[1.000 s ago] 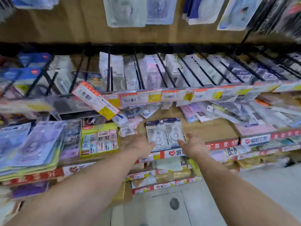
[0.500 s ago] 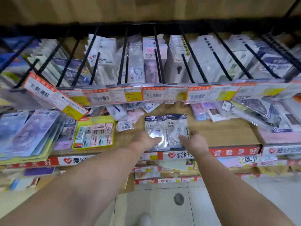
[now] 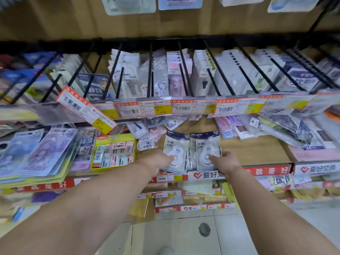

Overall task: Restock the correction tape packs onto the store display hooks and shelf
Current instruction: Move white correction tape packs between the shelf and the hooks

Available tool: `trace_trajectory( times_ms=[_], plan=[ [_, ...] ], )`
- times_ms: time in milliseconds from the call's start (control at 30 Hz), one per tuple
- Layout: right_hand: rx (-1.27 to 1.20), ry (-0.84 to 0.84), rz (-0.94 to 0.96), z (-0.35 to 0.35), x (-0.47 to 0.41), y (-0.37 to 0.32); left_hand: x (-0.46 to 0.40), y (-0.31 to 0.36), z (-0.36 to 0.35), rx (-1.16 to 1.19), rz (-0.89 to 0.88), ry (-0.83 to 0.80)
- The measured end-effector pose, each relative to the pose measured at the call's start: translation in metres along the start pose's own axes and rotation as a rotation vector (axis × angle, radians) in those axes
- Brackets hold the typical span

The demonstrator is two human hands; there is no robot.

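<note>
Two stacks of correction tape packs with dark blue tops lie side by side at the front of the wooden shelf (image 3: pixel 257 150). My left hand (image 3: pixel 156 161) grips the left correction tape pack (image 3: pixel 175 144), thumb on its clear blister. The right correction tape packs (image 3: pixel 207 144) are held by my right hand (image 3: pixel 223 162), thumb on the front. Black display hooks (image 3: pixel 185 70) loaded with hanging packs run above, behind a rail of price tags (image 3: pixel 193 107).
A yellow box of erasers (image 3: pixel 114 153) sits left of the packs. Flat purple and blue packs (image 3: pixel 36 153) pile at the far left, more bagged stationery at the right (image 3: pixel 294 129). One price tag (image 3: pixel 86 109) hangs crooked. Lower shelves and tiled floor lie below.
Both hands have closed onto the packs, thumbs now on the fronts, and the two stacks have parted slightly. The view has tilted up a little.
</note>
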State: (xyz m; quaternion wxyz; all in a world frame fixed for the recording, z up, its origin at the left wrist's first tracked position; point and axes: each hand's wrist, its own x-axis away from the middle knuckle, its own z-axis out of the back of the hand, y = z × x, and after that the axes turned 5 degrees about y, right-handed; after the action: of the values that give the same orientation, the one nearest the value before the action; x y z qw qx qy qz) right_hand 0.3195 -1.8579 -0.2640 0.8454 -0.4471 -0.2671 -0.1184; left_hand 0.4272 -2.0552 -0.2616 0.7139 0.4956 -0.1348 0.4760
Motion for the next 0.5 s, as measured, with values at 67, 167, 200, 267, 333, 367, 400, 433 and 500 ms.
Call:
trace_trajectory(
  times_ms=[67,167,200,267,333,367,400,433,500],
  plan=[
    [-0.049,0.000,0.007,-0.001,0.014,0.002,0.008,-0.002,0.005,0.046,-0.052,-0.027],
    [-0.139,-0.016,0.017,-0.005,0.042,0.004,0.023,-0.008,0.012,0.095,-0.140,-0.055],
    [-0.163,-0.015,0.033,-0.007,0.053,0.005,0.026,-0.012,0.014,0.093,-0.174,-0.048],
    [-0.230,-0.018,0.055,-0.010,0.077,0.007,0.040,-0.018,0.022,0.103,-0.210,-0.050],
    [-0.275,-0.024,0.056,-0.012,0.106,0.011,0.052,-0.030,0.031,0.132,-0.209,-0.091],
    [-0.279,-0.035,0.057,-0.014,0.122,0.013,0.059,-0.037,0.037,0.135,-0.216,-0.122],
    [-0.285,-0.050,0.066,-0.015,0.137,0.016,0.066,-0.045,0.045,0.142,-0.238,-0.139],
    [-0.301,-0.065,0.076,-0.018,0.155,0.018,0.074,-0.054,0.053,0.140,-0.274,-0.148],
    [-0.338,-0.071,0.097,-0.026,0.188,0.023,0.089,-0.072,0.073,0.144,-0.343,-0.178]
  ],
)
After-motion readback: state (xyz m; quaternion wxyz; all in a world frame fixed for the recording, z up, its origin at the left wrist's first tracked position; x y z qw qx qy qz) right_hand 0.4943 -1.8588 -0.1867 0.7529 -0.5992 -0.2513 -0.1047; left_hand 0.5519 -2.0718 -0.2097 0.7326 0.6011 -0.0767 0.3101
